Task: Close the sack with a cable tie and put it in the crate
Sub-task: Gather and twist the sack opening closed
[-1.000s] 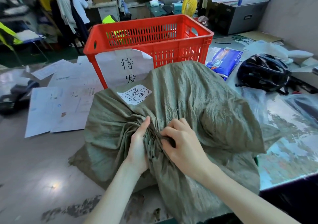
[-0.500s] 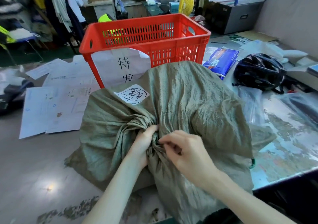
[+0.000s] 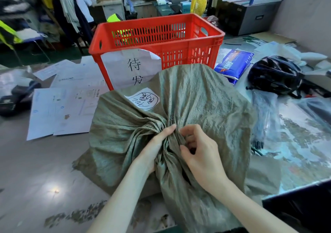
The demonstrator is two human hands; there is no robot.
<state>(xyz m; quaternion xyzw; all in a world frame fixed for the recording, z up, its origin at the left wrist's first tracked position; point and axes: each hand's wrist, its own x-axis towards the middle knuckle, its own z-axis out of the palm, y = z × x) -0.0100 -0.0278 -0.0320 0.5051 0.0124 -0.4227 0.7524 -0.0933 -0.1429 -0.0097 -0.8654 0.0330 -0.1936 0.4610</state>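
Note:
A full grey-green woven sack (image 3: 206, 104) lies on the table in front of me, a white handwritten label stuck on its top. Its mouth is bunched into a twisted neck that points toward me. My left hand (image 3: 155, 147) is wrapped around that neck from the left. My right hand (image 3: 198, 152) sits on the neck's right side, fingers curled and pinching the gathered cloth. No cable tie shows on the neck. The red slatted crate (image 3: 161, 27) stands empty just behind the sack, a paper sign taped to its front.
Loose papers (image 3: 59, 111) lie to the left of the sack. A black helmet (image 3: 274, 75), a blue packet (image 3: 232, 62) and clear plastic bags are on the right. Black cable ties (image 3: 258, 144) lie by the sack's right edge. A person stands far back left.
My left hand has closed tighter around the bunched neck. My right hand has gone from lying flat on the cloth to pinching it with curled fingers. The gathering is tighter.

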